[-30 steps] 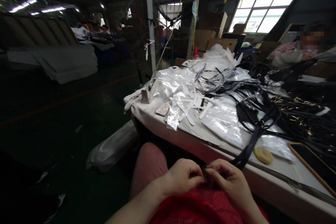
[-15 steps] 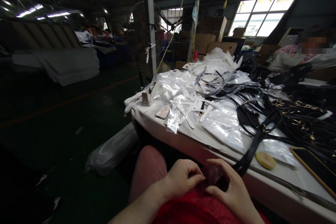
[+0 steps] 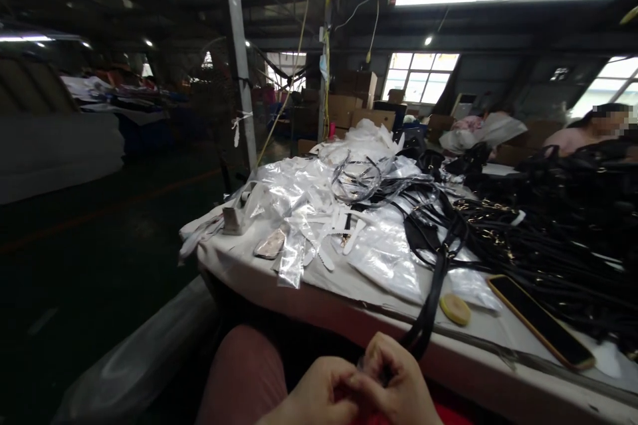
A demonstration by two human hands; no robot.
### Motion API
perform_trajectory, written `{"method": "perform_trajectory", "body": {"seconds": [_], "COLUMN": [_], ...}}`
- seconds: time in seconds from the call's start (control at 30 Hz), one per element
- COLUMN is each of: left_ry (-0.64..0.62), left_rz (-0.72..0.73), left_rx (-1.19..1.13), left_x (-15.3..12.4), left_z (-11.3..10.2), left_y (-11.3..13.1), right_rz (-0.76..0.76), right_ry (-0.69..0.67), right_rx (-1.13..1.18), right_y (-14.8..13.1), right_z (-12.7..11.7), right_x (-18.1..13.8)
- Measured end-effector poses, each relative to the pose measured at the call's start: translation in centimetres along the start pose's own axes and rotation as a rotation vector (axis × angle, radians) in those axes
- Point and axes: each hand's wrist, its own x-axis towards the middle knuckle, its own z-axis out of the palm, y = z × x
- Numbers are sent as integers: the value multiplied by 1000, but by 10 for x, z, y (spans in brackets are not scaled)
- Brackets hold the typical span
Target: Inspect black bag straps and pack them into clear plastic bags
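Note:
My left hand [image 3: 325,390] and my right hand [image 3: 396,375] meet low in front of my lap, fingers curled and pinched together. A sliver of something clear, like plastic film [image 3: 361,363], shows between them; the rest is hidden by the fingers. A black strap [image 3: 432,302] with gold-coloured rings hangs over the table edge and runs down behind my right hand; whether that hand grips it I cannot tell. Past the hands, a flat round yellow-rimmed disc [image 3: 454,309] and a phone [image 3: 541,320] lie on the table.
Clear plastic bags [image 3: 386,255], white serrated strips [image 3: 319,249] and a small patterned flat object [image 3: 270,244] cover the near table [image 3: 239,279]. Black straps with gold clasps [image 3: 491,239] pile up on the right. A metal post [image 3: 239,60] stands behind. Another person [image 3: 573,139] sits at far right.
My view has turned right and up. My hands have come closer together, with fingers more tightly closed; the dark reddish see-through thing between them is now mostly hidden.

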Motion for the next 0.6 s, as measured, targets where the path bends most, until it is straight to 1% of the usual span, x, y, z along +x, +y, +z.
{"method": "perform_trajectory", "body": {"seconds": [0.07,0.13,0.2,0.27,0.33,0.4,0.43,0.5,0.57,0.6], "left_ry": [-4,-26,-67,-55,37,109,128,138,104,77], "left_rz": [-26,-14,29,78,112,136,145,161,165,158], "left_rx": [-39,-83,-100,-84,-65,-62,-65,-72,-61,-52], "left_x": [4,7,8,9,9,10,11,12,11,11], "left_z": [5,9,11,11,9,5,3,0,-1,-2], "left_y": [-11,-18,-19,-17,-15,-15,-16,-19,-22,-23], "right_rz": [36,100,140,191,328,493,540,585,611,621], "right_ry": [-42,-96,-128,-101,-61,-28,-7,43,68,66], "right_rx": [1,4,16,5,-111,-319,-409,-488,-461,-441], "right_y": [1,-4,-9,-7,7,31,45,70,88,92], "right_z": [2,1,-7,-21,-39,-58,-65,-73,-73,-70], "right_x": [1,0,-3,-7,-14,-21,-24,-29,-31,-31]}}
